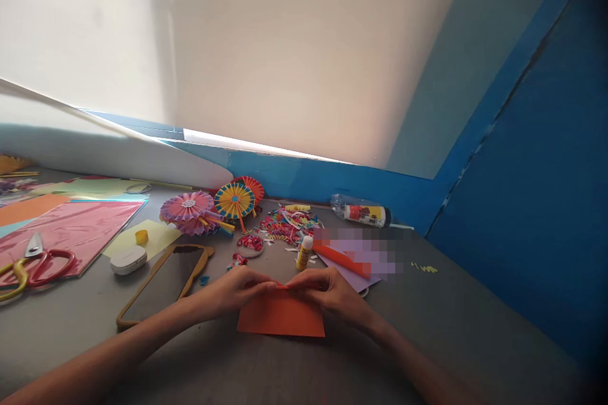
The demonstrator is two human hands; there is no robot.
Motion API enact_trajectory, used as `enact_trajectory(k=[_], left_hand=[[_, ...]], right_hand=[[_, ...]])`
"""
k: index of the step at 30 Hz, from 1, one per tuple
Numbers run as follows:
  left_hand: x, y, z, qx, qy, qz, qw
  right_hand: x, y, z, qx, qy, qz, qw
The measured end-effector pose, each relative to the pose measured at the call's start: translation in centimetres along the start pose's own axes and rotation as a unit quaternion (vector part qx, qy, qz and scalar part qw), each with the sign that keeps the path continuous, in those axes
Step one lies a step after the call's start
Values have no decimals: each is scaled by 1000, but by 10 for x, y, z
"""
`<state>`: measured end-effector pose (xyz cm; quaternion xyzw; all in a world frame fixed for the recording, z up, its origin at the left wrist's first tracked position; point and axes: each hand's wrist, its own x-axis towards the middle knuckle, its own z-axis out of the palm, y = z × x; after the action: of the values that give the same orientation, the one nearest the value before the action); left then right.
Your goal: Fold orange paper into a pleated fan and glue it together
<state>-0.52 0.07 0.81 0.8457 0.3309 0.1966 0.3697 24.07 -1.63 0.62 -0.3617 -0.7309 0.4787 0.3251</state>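
A sheet of orange paper [280,315] lies flat on the grey tabletop [451,342], just in front of me. Its far edge looks folded into a narrow strip. My left hand [237,291] pinches that edge from the left, and my right hand [327,294] pinches it from the right. The fingertips of the two hands nearly meet above the sheet, and they hide part of the fold.
Beyond my hands are a yellow glue stick [304,252], paper scraps [285,228], lilac paper [351,266] and paper rosettes [234,200]. To the left are a phone [161,285], a white case [128,259], scissors [35,269] and pink sheets [80,234]. A blue wall [513,139] bounds the right.
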Motion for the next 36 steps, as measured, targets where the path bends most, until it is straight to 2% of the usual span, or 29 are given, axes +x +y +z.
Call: enact_trajectory(k=[3, 7, 15, 21, 27, 36], left_hand=[[1, -1, -1, -11, -2, -9, 1000], [1, -1, -3, -35, -3, -5, 999], [1, -1, 3, -7, 51, -17, 999], [0, 1, 7, 28, 50, -13, 998], [-1, 6, 6, 37, 82, -24, 996], [-1, 7, 6, 52, 76, -3, 996]], right_hand=[[0, 1, -1, -19, 17, -33, 999], [-1, -2, -1, -48, 20, -41, 998], [-1, 2, 1, -90, 66, 9, 994], [-4, -2, 5, -115, 60, -37, 991], [-4, -2, 4, -135, 67, -18, 988], [-4, -3, 5, -125, 61, -23, 990]])
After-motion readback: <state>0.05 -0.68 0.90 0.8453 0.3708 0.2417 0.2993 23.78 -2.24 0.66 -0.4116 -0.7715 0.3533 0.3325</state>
